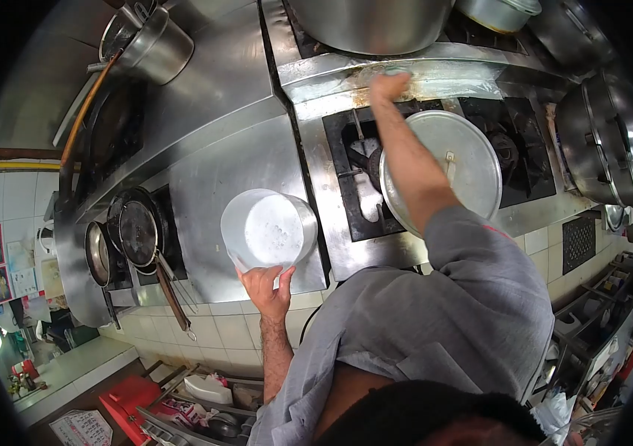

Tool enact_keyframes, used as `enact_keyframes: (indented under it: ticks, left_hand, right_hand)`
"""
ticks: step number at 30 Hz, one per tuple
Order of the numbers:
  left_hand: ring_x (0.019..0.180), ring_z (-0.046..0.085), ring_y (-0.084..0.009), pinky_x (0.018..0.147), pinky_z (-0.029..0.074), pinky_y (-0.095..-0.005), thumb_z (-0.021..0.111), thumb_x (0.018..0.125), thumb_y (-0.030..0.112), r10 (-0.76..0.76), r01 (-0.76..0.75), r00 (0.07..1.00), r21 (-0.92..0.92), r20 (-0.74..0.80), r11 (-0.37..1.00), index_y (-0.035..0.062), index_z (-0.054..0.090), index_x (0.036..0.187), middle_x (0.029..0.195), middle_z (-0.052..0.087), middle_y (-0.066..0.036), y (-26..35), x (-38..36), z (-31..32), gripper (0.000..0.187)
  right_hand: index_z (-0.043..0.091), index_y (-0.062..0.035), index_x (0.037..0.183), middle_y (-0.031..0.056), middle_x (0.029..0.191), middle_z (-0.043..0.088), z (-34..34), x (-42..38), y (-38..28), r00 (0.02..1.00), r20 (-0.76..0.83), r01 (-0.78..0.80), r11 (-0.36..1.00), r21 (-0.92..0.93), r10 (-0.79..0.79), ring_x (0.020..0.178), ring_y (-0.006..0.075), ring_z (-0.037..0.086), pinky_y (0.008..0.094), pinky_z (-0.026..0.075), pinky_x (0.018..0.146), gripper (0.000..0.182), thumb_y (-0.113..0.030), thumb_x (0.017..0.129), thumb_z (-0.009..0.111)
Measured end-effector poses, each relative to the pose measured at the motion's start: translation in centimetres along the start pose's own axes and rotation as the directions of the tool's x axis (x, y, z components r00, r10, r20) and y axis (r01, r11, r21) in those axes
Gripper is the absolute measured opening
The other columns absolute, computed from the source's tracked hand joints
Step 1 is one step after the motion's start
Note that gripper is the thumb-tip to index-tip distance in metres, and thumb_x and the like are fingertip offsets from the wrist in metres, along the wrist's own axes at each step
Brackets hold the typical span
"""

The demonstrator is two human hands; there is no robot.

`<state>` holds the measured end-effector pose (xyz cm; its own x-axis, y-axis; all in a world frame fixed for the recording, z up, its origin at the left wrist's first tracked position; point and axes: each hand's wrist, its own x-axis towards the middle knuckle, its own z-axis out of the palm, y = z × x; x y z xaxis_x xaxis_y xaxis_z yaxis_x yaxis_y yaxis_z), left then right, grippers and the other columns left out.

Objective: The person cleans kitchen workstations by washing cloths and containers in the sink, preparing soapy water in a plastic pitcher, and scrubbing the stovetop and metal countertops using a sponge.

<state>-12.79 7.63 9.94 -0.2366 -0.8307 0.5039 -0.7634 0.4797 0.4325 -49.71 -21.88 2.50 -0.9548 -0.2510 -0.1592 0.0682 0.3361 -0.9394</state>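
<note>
My left hand (266, 291) is closed on the near rim of a translucent white plastic tub (303, 232), which stands on the steel counter and holds cloudy, bubbly liquid. My right arm stretches forward over the stove. At its end, my right hand (391, 85) presses on the wet, stained steel ledge (450, 88) behind the burners. A bit of green shows under its fingers, apparently a scouring pad, mostly hidden by the hand. Below that forearm, a large round metal lid (472, 178) lies over the burners and partly covers the black grates (346, 137).
A big steel pot (372, 26) stands behind the ledge, with a smaller pot (498, 11) beside it. Large metal vessels (606, 141) lean at the right. Frying pans (138, 227) and a whisk (175, 282) lie at the left. A steel pot (157, 48) holds utensils at the back left.
</note>
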Motion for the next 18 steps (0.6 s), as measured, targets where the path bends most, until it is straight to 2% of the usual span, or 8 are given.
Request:
enact_keyframes:
  ticks: [3, 4, 6, 7, 8, 10, 17, 18]
  left_hand:
    - [0.077, 0.05, -0.0207, 0.079, 0.038, -0.0369, 0.08, 0.063, 0.014, 0.084, -0.084, 0.996, 0.036, -0.016, 0.996, 0.0098, 0.06, 0.081, 0.075, 0.055, 0.0, 0.2, 0.6, -0.3, 0.027]
    - [0.077, 0.05, -0.0207, 0.079, 0.038, -0.0369, 0.08, 0.063, 0.014, 0.085, -0.084, 0.996, 0.036, -0.015, 0.996, 0.0098, 0.06, 0.081, 0.075, 0.055, 0.0, 0.2, 0.6, -0.3, 0.027]
    - [0.077, 0.05, -0.0209, 0.08, 0.039, -0.0375, 0.08, 0.063, 0.014, 0.079, -0.078, 0.997, 0.044, -0.01, 0.996, 0.0101, 0.06, 0.08, 0.075, 0.055, -0.001, 0.1, 0.4, -0.3, 0.027]
    - [0.077, 0.05, -0.0209, 0.08, 0.039, -0.0375, 0.08, 0.063, 0.014, 0.08, -0.079, 0.997, 0.046, -0.011, 0.996, 0.0101, 0.06, 0.08, 0.075, 0.055, -0.001, 0.0, 0.1, -0.3, 0.027]
    - [0.078, 0.049, -0.0196, 0.091, 0.032, -0.0478, 0.079, 0.064, 0.016, 0.044, -0.044, 0.999, 0.024, -0.011, 0.999, 0.0109, 0.06, 0.079, 0.075, 0.052, 0.0, -0.2, -0.2, -0.1, 0.025]
    - [0.079, 0.048, -0.0182, 0.102, 0.025, -0.0581, 0.078, 0.065, 0.018, 0.015, -0.015, 1.0, 0.003, -0.024, 1.0, 0.0118, 0.06, 0.079, 0.074, 0.05, 0.002, -0.2, -0.2, 0.2, 0.024]
    - [0.079, 0.048, -0.019, 0.101, 0.027, -0.0562, 0.079, 0.063, 0.017, 0.026, -0.027, 0.998, -0.01, -0.052, 1.0, 0.0118, 0.06, 0.079, 0.075, 0.051, 0.001, -0.3, -0.3, 0.3, 0.025]
    - [0.079, 0.048, -0.0192, 0.101, 0.027, -0.0558, 0.079, 0.063, 0.016, 0.029, -0.029, 0.998, -0.002, -0.048, 1.0, 0.0117, 0.06, 0.079, 0.076, 0.052, 0.001, -0.2, -0.2, 0.2, 0.025]
  right_hand:
    - [0.035, 0.0015, 0.114, 0.0261, 0.113, 0.039, 6.0, -7.1, 2.1, 0.996, 0.07, 0.055, 0.997, 0.055, -0.058, 0.102, 0.0397, 0.048, 0.0434, 0.041, 0.09, 0.053, -0.002, 0.07, 0.064]
    - [0.037, 0.0006, 0.116, 0.0219, 0.112, 0.042, 7.0, -9.6, 2.2, 0.97, 0.241, -0.047, 0.967, 0.252, -0.016, 0.103, 0.0354, 0.048, 0.0403, 0.04, 0.091, 0.054, 0.0, 0.069, 0.063]
    - [0.043, -0.0004, 0.108, 0.0163, 0.102, 0.052, 8.6, -14.0, 2.6, 0.923, 0.366, -0.021, 0.932, 0.361, -0.121, 0.095, 0.0254, 0.053, 0.0359, 0.043, 0.084, 0.04, 0.005, 0.07, 0.053]
    - [0.045, -0.0002, 0.105, 0.0135, 0.096, 0.054, 10.6, -14.9, 3.9, 0.839, 0.544, -0.194, 0.93, 0.313, -0.008, 0.09, 0.0218, 0.054, 0.0337, 0.044, 0.079, 0.037, 0.008, 0.069, 0.051]
    - [0.047, -0.0001, 0.099, 0.0119, 0.092, 0.055, 9.9, -15.8, 3.7, 0.81, 0.57, 0.006, 0.974, 0.224, -0.136, 0.084, 0.0203, 0.054, 0.0323, 0.044, 0.075, 0.032, 0.007, 0.069, 0.055]
    - [0.049, -0.0014, 0.096, 0.0103, 0.088, 0.055, 6.7, -16.2, 2.0, 0.729, 0.656, -0.027, 0.95, 0.312, -0.195, 0.083, 0.0189, 0.054, 0.0322, 0.044, 0.072, 0.03, 0.003, 0.069, 0.062]
    - [0.053, -0.0024, 0.101, 0.0121, 0.092, 0.05, -3.2, -11.4, 0.4, 0.768, 0.264, 0.513, 0.807, 0.293, -0.584, 0.086, 0.0261, 0.052, 0.0338, 0.044, 0.076, 0.033, 0.0, 0.07, 0.062]
    - [0.055, -0.0036, 0.101, 0.0129, 0.092, 0.049, -3.8, -10.4, 0.3, 0.673, 0.265, 0.629, 0.723, 0.287, -0.69, 0.087, 0.0279, 0.052, 0.0347, 0.044, 0.077, 0.033, 0.001, 0.069, 0.061]
